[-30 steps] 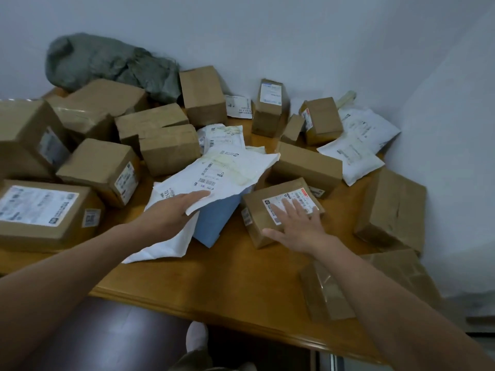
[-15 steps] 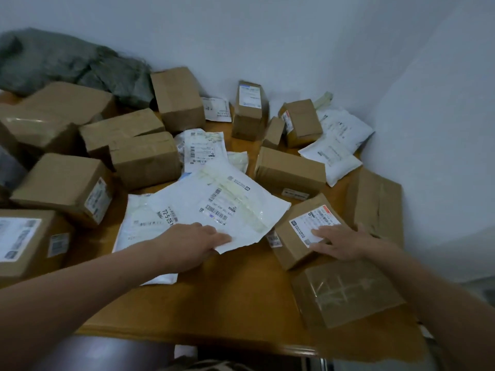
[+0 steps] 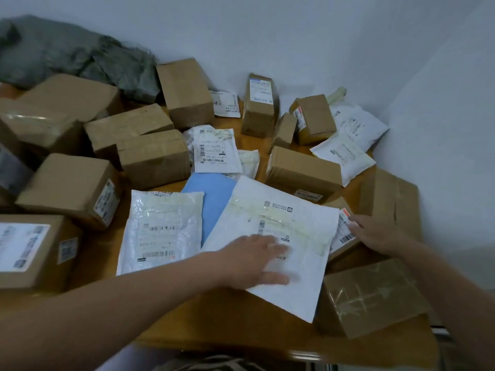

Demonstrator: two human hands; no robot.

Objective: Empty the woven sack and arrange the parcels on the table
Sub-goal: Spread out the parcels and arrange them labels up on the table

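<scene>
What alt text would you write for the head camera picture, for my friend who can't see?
A person's left hand presses flat on a big white mailer while the right hand touches a labelled box, on a wooden table crowded with cardboard boxes and other mailers. A grey woven sack lies crumpled at the back.

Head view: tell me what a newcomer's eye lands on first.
The big white mailer in the near middle of the table draws the eye, with the left hand flat on it and the right hand touching a labelled box at its right edge. Brown boxes crowd around, and the grey woven sack lies crumpled far left against the wall.
</scene>
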